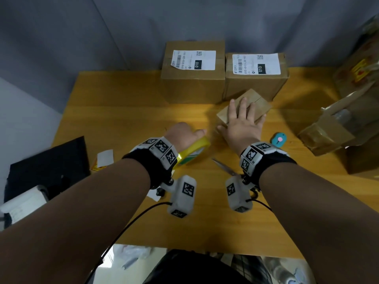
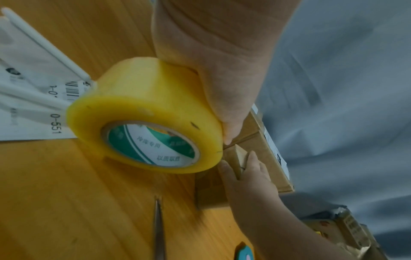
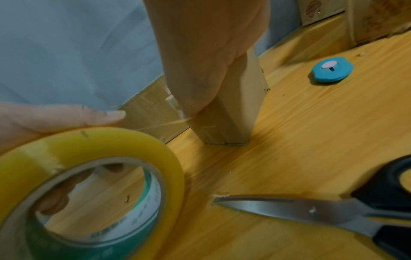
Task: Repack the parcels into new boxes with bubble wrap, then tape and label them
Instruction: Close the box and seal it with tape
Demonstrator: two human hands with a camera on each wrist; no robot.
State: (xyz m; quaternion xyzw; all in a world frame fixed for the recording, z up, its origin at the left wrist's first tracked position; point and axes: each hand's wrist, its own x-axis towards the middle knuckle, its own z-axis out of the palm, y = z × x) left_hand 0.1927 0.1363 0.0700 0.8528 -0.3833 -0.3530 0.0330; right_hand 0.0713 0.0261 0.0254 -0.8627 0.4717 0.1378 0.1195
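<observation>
A small plain cardboard box (image 1: 260, 103) (image 2: 211, 191) (image 3: 240, 114) stands on the wooden table (image 1: 123, 103) in front of two labelled boxes. My right hand (image 1: 242, 121) (image 2: 249, 177) (image 3: 200, 52) lies flat on its top, fingers straight. My left hand (image 1: 184, 132) (image 2: 222, 70) grips a roll of yellowish clear tape (image 1: 196, 149) (image 2: 144, 105) (image 3: 89, 149) just left of the box. In the right wrist view a thin clear strip of tape runs from the roll to the box's near side.
Two sealed boxes with white labels (image 1: 192, 74) (image 1: 256, 76) stand at the back. Scissors (image 1: 225, 167) (image 3: 300, 209) lie near my right wrist, a blue cutter (image 1: 279, 138) (image 3: 329, 70) to the right. A torn old parcel (image 1: 328, 130) sits at right; a black printer (image 1: 47, 167) and loose labels (image 2: 33, 88) at left.
</observation>
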